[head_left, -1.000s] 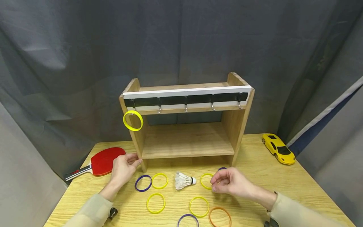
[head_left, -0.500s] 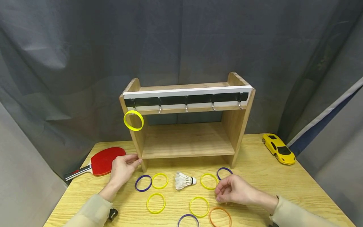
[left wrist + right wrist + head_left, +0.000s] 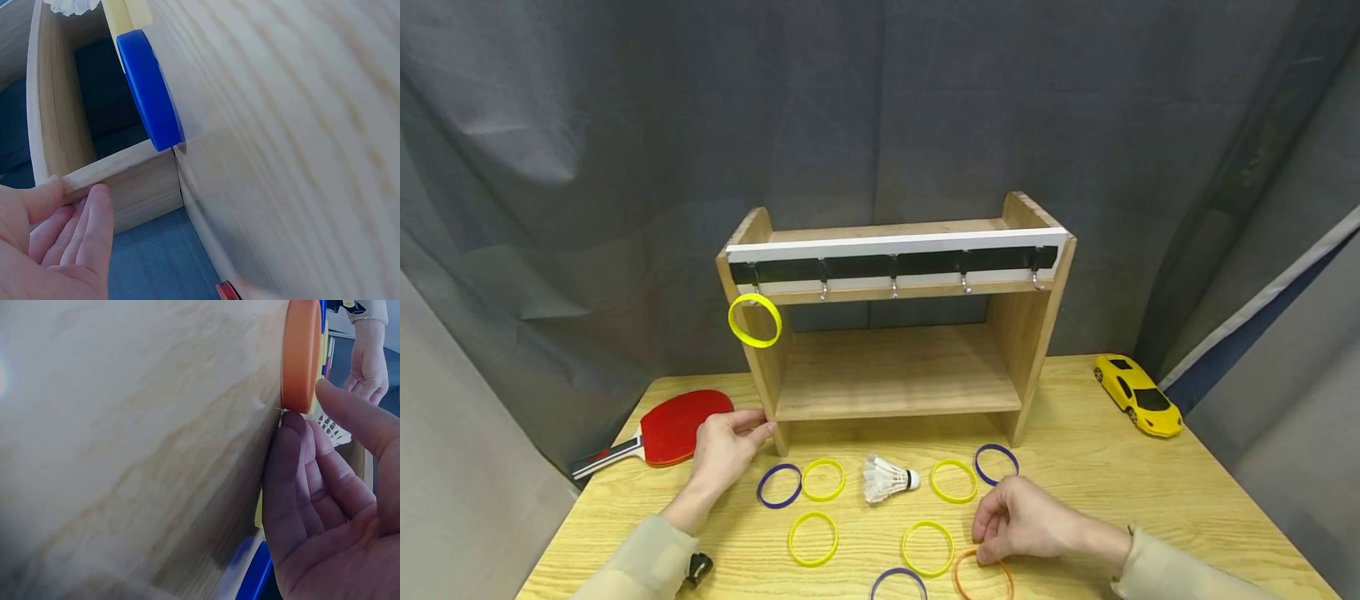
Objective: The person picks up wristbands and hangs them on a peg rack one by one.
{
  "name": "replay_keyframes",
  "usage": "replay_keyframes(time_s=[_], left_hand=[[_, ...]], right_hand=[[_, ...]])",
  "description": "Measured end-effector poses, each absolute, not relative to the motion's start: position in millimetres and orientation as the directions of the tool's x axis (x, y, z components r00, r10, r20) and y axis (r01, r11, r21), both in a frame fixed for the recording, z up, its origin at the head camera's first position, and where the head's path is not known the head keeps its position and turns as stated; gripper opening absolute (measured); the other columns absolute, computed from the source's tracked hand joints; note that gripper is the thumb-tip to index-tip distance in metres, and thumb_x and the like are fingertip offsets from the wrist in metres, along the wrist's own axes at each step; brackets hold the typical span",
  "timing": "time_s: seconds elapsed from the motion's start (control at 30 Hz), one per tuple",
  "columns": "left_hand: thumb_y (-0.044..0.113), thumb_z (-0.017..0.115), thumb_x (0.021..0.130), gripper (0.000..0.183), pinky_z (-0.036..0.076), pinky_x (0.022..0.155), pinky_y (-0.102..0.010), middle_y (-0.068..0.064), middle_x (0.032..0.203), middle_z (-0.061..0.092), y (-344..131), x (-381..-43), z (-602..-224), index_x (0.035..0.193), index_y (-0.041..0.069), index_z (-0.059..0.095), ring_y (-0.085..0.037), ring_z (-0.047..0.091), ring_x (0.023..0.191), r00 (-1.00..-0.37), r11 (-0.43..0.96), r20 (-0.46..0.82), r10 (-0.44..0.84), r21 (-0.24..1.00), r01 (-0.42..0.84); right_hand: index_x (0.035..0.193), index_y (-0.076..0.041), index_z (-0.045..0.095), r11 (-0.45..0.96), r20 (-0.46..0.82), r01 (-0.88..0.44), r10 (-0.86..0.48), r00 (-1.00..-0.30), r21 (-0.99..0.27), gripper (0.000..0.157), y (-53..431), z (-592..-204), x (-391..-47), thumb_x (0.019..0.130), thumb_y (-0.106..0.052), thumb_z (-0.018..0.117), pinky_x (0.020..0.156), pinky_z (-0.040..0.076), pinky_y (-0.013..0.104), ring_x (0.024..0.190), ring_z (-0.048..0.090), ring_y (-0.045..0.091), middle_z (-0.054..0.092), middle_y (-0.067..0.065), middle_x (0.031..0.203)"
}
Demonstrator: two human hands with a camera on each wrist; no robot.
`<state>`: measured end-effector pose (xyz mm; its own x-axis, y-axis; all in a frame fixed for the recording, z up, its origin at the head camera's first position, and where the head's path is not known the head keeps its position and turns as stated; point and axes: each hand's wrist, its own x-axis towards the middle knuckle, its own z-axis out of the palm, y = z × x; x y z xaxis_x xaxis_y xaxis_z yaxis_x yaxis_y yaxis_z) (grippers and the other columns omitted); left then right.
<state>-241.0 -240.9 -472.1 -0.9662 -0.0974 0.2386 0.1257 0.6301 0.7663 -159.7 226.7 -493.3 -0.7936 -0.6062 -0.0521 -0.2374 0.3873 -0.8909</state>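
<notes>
- At lower R of frame, orange ring [image 3: 301,356] is seen on table [image 3: 1093,487], w/ R hand [image 3: 1030,521] placed at its upper rim.
- R hand: fingers part-curled, thumb set against ring; whether rim is actually pinched can't be told.
- L hand [image 3: 724,450], lower L of frame: L upright of wooden shelf [image 3: 895,375] is gripped btwn thumb & fingers, prob. to steady it.
- One yellow ring [image 3: 743,337] is seen hanging at leftmost hook [image 3: 756,286], L of centre; step in hand judged to be pick-up of orange ring.
- Next move prob. calls for rim to be pinched firmly & raised w/o nearby rings being dragged.
- Orange ring partly hidden by R hand, its lower edge cut by btm of frame; purple ring [image 3: 898,572], btm centre, also cut off.
- Black item [image 3: 698,568] by L sleeve [image 3: 643,558] can't be made out; red sliver [image 3: 228,290] at btm of L wrist view barely shown.
</notes>
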Motion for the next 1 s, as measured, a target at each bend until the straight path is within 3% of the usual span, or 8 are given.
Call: replay_keyframes(time_s=[0.27, 1.0], left_hand=[[0.021, 0.09, 0.097, 0.028, 0.058, 0.077, -0.02, -0.012, 0.109, 0.088, -241.3, -240.6, -474.6, 0.122, 0.009, 0.087, -0.035, 0.083, 0.114, -0.964, 0.651, 0.245, -0.105, 0.75, 0.119], [0.021, 0.091, 0.097, 0.027, 0.058, 0.078, -0.023, -0.011, 0.109, 0.088, -241.5, -241.9, -474.1, 0.121, 0.01, 0.088, -0.036, 0.081, 0.116, -0.961, 0.655, 0.257, -0.1, 0.744, 0.13]], right_hand=[[0.084, -0.008, 0.083, 0.437, -0.044, -0.275, -0.593, -0.804, -0.856, 0.015, 223.7, -496.2, -158.9, 0.079, -0.004, 0.096, 0.056, 0.052, 0.015, 0.062, 0.063, -0.005, 0.078, -0.002, 0.071], [0.082, -0.008, 0.08, 0.439, -0.018, -0.34, -0.634, -0.773, -0.832, 0.013, 225.0, -488.8, -157.3, 0.082, -0.002, 0.091, 0.055, 0.051, 0.016, 0.061, 0.06, -0.007, 0.077, 0.001, 0.07]])
